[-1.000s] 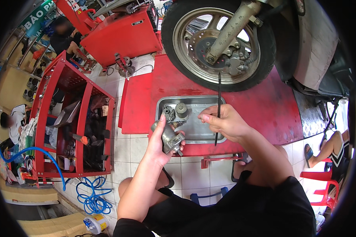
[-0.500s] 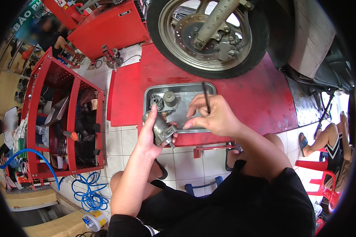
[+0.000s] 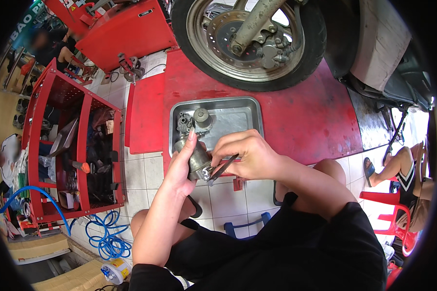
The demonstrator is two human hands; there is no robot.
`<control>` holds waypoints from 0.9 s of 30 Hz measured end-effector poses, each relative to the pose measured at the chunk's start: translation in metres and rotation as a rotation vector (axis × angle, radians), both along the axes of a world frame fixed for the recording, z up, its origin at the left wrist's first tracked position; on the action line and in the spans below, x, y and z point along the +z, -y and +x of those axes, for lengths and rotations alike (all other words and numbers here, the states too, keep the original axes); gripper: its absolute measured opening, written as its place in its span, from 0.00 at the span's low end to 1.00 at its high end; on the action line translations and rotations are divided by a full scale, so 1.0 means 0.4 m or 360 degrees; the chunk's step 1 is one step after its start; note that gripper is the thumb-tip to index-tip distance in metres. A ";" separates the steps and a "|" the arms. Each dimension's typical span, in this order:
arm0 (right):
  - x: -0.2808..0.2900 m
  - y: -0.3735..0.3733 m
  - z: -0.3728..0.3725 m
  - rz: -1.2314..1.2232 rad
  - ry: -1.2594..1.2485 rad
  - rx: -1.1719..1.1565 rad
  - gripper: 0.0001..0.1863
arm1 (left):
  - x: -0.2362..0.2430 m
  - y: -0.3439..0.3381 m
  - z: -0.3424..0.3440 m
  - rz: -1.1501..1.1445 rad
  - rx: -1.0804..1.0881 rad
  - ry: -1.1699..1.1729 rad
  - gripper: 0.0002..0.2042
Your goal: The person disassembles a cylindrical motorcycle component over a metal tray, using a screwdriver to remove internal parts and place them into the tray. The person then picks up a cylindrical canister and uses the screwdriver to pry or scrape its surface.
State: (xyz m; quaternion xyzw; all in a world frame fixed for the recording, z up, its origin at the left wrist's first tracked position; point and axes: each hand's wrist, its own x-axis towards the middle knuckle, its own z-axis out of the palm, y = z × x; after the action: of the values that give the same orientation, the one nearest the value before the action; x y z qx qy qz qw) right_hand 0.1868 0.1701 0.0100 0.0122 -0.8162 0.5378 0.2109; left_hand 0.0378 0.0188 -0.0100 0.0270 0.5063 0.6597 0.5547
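My left hand (image 3: 179,172) grips a dull metal cylindrical part (image 3: 197,160) with a fitting at its lower end. My right hand (image 3: 243,153) is closed on a thin dark rod-like tool (image 3: 221,171), held slanted across the fitting; its exact contact is hidden by my fingers. Behind my hands, a steel tray (image 3: 230,114) holds a ported metal piece (image 3: 183,121), a short metal cylinder (image 3: 202,119) and a small fitting, partly hidden by my hands.
The tray rests on a red platform (image 3: 306,126) below a motorbike front wheel (image 3: 247,77). A red open cart (image 3: 87,106) and coiled blue hose (image 3: 109,233) are left; a red machine (image 3: 126,34) is behind. Seated people (image 3: 48,46) are left and right, near red chairs (image 3: 388,208).
My right hand has moved down and left to the part in my left hand, tilting the rod from upright to slanted across it. The whole view has shifted slightly.
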 end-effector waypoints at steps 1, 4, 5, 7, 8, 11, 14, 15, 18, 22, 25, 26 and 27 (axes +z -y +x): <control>-0.001 0.000 0.000 0.0009 0.0005 0.0001 0.14 | 0.004 -0.002 0.003 0.0003 0.0014 0.0009 0.20; -0.001 0.000 0.003 0.0074 0.0040 0.0006 0.13 | 0.020 -0.004 0.010 0.0006 0.0004 0.0009 0.20; 0.000 0.000 0.004 0.0102 0.0055 0.0009 0.13 | 0.024 -0.005 0.011 0.0006 -0.0007 0.0004 0.20; 0.000 0.000 0.004 0.0127 0.0061 -0.0003 0.13 | 0.025 -0.010 0.019 -0.0002 0.0052 -0.0045 0.24; 0.000 -0.001 0.003 0.0139 0.0064 -0.0010 0.13 | 0.026 -0.011 0.021 -0.0006 0.0081 -0.0070 0.26; 0.000 -0.002 0.005 0.0225 0.0043 0.0008 0.13 | 0.009 -0.004 0.011 0.0022 0.0008 -0.0101 0.26; -0.004 -0.003 0.007 0.0352 -0.0023 0.0000 0.14 | -0.001 -0.001 0.011 -0.0026 0.0006 -0.0047 0.23; -0.005 -0.003 0.008 0.0361 -0.0032 -0.0002 0.14 | -0.010 0.000 0.008 -0.0026 -0.0001 0.0003 0.23; -0.003 -0.001 0.009 0.0321 -0.0050 -0.0001 0.16 | -0.027 0.003 -0.002 -0.0008 -0.0038 0.0137 0.24; 0.008 0.000 0.003 0.0168 -0.0124 0.0035 0.15 | -0.023 0.002 -0.002 0.0040 -0.0054 0.0202 0.25; 0.013 -0.010 0.012 0.0157 -0.0096 0.0086 0.12 | -0.047 0.006 -0.007 0.0094 -0.0062 0.0317 0.25; 0.009 -0.010 0.008 0.0155 -0.0116 0.0095 0.12 | -0.051 0.008 -0.010 0.0108 -0.0033 0.0363 0.25; 0.006 -0.011 0.007 0.0155 -0.0134 0.0106 0.11 | -0.056 0.009 -0.006 0.0126 -0.0004 0.0410 0.25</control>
State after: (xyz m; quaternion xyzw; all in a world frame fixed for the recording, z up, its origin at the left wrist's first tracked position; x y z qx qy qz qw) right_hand 0.1898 0.1744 0.0124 0.0721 -0.8309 0.5032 0.2263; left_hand 0.0352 0.0150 -0.0325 -0.0356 0.4045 0.6764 0.6145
